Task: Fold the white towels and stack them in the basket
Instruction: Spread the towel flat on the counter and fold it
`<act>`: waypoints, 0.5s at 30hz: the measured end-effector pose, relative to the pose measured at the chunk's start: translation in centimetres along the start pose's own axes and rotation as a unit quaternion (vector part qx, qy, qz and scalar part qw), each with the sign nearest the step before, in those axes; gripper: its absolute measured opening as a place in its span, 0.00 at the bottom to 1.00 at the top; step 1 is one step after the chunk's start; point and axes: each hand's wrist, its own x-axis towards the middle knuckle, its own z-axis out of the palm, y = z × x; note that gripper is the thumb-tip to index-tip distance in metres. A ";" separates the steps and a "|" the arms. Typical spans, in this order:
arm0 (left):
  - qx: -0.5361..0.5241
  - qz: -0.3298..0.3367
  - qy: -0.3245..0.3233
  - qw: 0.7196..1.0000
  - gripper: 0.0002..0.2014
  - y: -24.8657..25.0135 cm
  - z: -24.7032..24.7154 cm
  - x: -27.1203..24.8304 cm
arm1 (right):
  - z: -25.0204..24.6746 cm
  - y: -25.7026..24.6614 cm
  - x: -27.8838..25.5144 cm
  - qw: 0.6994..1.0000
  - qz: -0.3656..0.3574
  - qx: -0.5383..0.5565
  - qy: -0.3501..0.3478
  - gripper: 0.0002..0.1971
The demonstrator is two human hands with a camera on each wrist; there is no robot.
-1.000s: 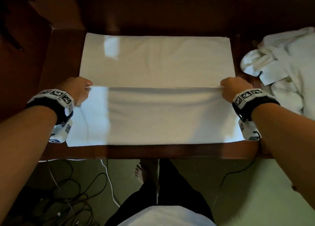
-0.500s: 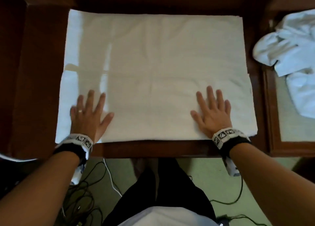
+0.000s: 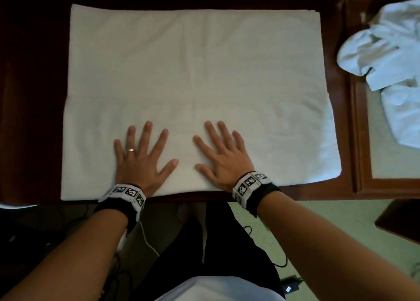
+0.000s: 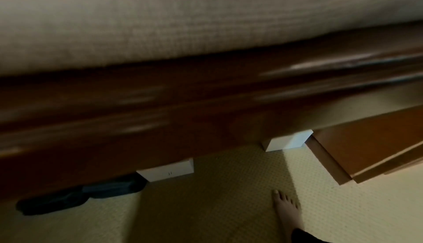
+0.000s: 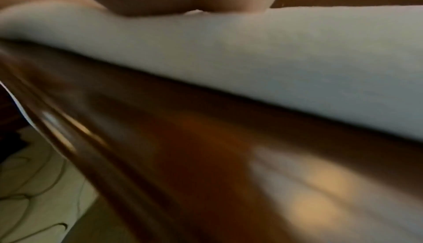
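Note:
A white towel (image 3: pixel 195 73), folded over once, lies flat across the dark wooden table (image 3: pixel 34 119). My left hand (image 3: pixel 142 152) rests palm down with spread fingers on its near middle. My right hand (image 3: pixel 223 152) lies flat beside it, a little to the right. Both press on the cloth and hold nothing. In the left wrist view the towel's near edge (image 4: pixel 183 35) lies on the table rim (image 4: pixel 160 102) under my palm. The right wrist view shows the towel (image 5: pixel 274 62) under the heel of my hand. No basket is in view.
A heap of crumpled white towels (image 3: pixel 391 57) lies on a second surface with a wooden frame (image 3: pixel 356 119) to the right. Cables (image 3: pixel 145 239) trail over the floor below the table edge. My bare foot (image 4: pixel 287 209) stands on the carpet, near white boxes (image 4: pixel 167 172).
A second ago both hands pinched the towel's edge and carried it to the far side. They let go, laid flat near the towel's sides, and have now slid inward to its middle.

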 end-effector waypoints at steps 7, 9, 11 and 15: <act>-0.014 -0.002 0.014 1.000 0.41 0.2 0.2 0.0 | -1.6 16.0 -4.6 0.969 0.244 0.033 -0.005 0.36; -0.016 -0.009 0.013 1.000 0.41 0.4 -0.2 0.1 | -2.2 17.1 -4.5 0.951 0.306 0.055 -0.004 0.37; -0.039 -0.018 0.015 0.999 0.41 1.0 -1.0 0.5 | -2.8 15.4 -3.5 0.946 0.316 0.057 0.032 0.38; -0.044 0.030 0.000 0.999 0.40 2.8 -2.9 2.2 | -2.5 7.8 -1.1 0.989 0.145 0.040 0.018 0.37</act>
